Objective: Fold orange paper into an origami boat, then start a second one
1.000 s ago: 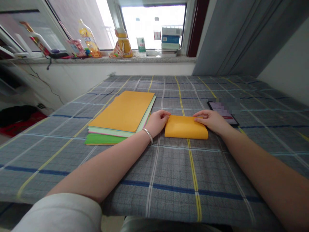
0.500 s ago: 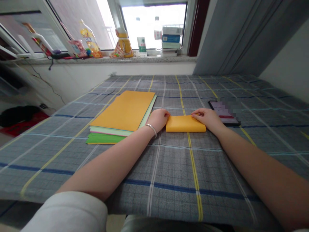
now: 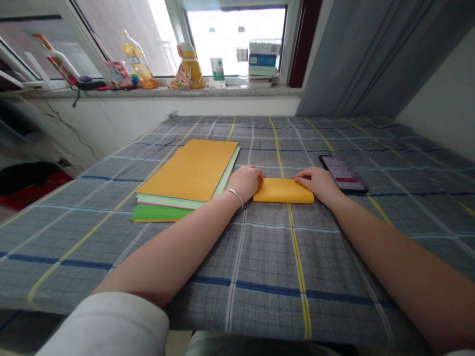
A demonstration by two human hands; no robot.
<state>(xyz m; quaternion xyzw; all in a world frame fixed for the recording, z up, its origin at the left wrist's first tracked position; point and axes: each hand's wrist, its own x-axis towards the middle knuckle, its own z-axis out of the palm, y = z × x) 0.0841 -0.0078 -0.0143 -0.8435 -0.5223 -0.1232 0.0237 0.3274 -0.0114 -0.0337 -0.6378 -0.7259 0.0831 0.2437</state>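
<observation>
Folded orange paper (image 3: 284,191) between left hand (image 3: 247,182) and right hand (image 3: 319,183) (phone (image 3: 338,173) nearby).

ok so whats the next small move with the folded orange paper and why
Probably press the folded orange paper flat along its near edge: that edge looks rounded rather than sharply creased, while the left hand and right hand are at the far corners.

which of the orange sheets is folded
The folded sheet is the one between the left hand and the right hand, its near edge bent round. The top sheet of the paper stack, also orange, lies flat.
</observation>
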